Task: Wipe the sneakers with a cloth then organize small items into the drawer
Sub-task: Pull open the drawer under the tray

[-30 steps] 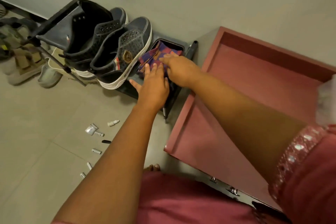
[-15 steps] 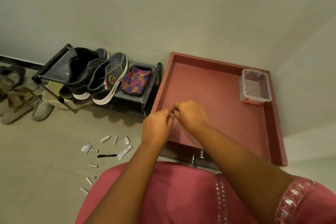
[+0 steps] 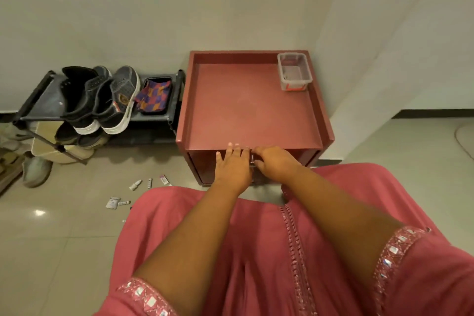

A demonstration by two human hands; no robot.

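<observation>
A dark red wooden cabinet with a raised rim on top stood against the wall. At its front face, the left hand lay flat with fingers straight, touching the drawer front. The right hand curled round a small metal knob there. Left of the cabinet, dark grey sneakers and a folded checked cloth sat on a black rack. Small white tubes and packets lay on the floor left of the cabinet's front. A clear plastic box occupied the cabinet top's far right corner.
</observation>
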